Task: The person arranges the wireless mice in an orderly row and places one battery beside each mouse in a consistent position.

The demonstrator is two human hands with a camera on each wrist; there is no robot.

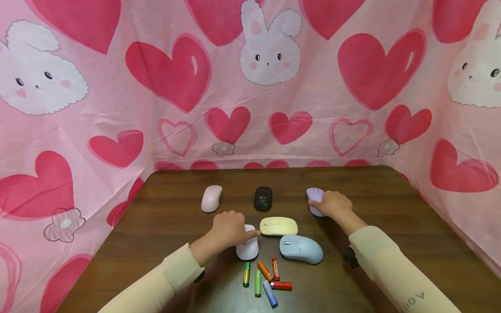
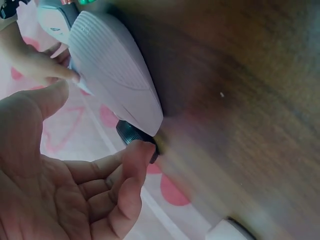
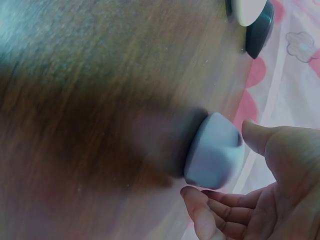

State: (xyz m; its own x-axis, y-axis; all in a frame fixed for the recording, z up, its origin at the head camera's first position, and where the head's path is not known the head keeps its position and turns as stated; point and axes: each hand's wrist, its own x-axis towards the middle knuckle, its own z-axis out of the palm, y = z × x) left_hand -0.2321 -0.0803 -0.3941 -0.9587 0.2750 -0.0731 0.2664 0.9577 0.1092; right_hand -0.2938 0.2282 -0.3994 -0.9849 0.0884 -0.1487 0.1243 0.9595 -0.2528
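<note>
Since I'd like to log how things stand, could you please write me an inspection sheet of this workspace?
Surface: brown wood-grain table.
Job's things: pink mouse, black mouse, purple mouse, yellow mouse, blue mouse, white mouse; six loose batteries nearest the person.
Clutter: nothing seen.
Grips: left grip over the white mouse, not clasping it; right grip at the purple mouse, contact unclear.
Cables: nothing seen.
Surroundings: patterned pink cloth behind and at both sides.
</note>
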